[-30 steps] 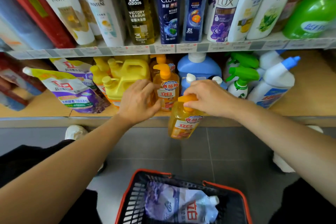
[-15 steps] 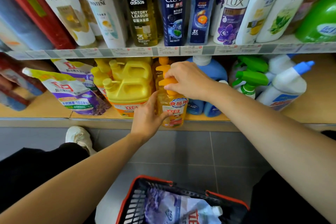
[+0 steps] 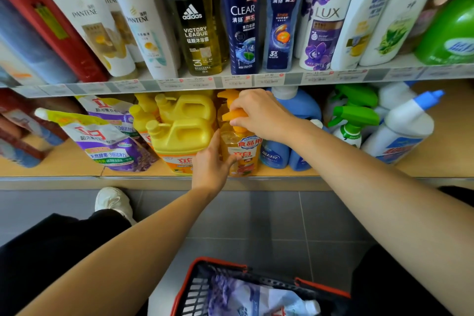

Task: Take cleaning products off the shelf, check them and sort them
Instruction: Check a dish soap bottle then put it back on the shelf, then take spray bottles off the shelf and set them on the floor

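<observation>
**Both hands on a bottle of dish soap at the front edge of a shop's lower shelf.**

My right hand point(image 3: 259, 115) is clamped over the orange pump head point(image 3: 234, 115), fingers curled round it from above. My left hand point(image 3: 211, 164) wraps the lower body of the pump bottle point(image 3: 243, 151), thumb across the label. The bottle stands upright near the front edge of the lower shelf point(image 3: 77, 164), between the yellow jug point(image 3: 182, 136) and the blue bottles point(image 3: 274, 156), just beside both. It looks full of liquid, so I judge it fairly heavy for its size, with stiff, smooth plastic walls that could slip. The pump neck seems the weak point and may turn or lift. The body below the shoulder is the safer place to carry the weight. A basket point(image 3: 189, 287) sits on the floor below.
</observation>
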Demonstrator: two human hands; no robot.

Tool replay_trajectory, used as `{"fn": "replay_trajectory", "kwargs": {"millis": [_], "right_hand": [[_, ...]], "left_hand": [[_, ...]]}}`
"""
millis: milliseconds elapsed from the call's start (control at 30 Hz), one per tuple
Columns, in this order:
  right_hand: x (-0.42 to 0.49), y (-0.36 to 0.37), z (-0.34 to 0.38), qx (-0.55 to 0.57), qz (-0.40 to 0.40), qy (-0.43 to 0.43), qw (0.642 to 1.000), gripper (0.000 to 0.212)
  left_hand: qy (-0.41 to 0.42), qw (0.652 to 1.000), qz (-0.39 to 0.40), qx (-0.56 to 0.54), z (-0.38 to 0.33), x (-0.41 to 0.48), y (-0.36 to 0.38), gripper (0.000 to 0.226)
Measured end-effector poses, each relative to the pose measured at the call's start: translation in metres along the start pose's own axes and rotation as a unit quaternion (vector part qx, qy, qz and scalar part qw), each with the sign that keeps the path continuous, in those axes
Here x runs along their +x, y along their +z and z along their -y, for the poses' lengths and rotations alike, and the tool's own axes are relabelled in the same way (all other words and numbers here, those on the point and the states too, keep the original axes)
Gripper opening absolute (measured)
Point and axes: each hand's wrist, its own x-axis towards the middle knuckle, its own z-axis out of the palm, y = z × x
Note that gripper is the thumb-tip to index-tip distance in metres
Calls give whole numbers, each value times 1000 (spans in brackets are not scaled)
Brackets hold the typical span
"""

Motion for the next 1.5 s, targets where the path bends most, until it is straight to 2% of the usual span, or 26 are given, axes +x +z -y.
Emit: {"fn": "replay_trajectory", "kwargs": {"millis": [267, 333, 433, 500, 567, 667, 800, 933, 1100, 1200, 1300, 1400, 1500], "right_hand": [[0, 12, -9, 32, -13, 6, 999, 34], [-6, 13, -11, 71, -16, 20, 997, 43], [-24, 17, -17, 118, -16, 57, 991, 66], [-36, 24, -20, 108, -14, 87, 990, 74], [-44, 34, -22, 105, -5, 107, 989, 77], [-51, 48, -20, 118, 8, 121, 986, 82], [-53, 67, -16, 98, -33, 119, 987, 71], [-55, 80, -16, 103, -95, 119, 983, 54], [-53, 86, -12, 85, -126, 128, 980, 51], [-54, 83, -11, 112, -114, 128, 979, 53], [-62, 59, -17, 151, -41, 127, 980, 63], [-77, 26, -26, 66, -18, 114, 991, 51], [-96, -9, -41, -17, -86, 130, 988, 27]], "left_hand": [[-1, 999, -21, 48, -1, 3, 2, 70], [9, 997, -20, 69, -1, 5, 0, 67], [31, 993, -22, 114, 1, 2, -7, 68], [84, 979, -73, 172, 4, -2, -15, 59], [160, 947, -139, 241, 9, -3, -23, 44], [210, 918, -159, 298, 16, 4, -31, 43], [237, 905, -119, 333, 20, 12, -28, 55], [252, 904, -142, 316, 22, 20, -22, 47], [248, 898, -150, 330, 22, 25, -22, 43], [239, 900, -129, 341, 16, 25, -27, 44], [212, 907, -92, 353, 4, 24, -31, 42], [201, 918, -62, 338, -8, 23, -36, 35], [196, 925, -30, 324, -23, 19, -41, 35]]}}
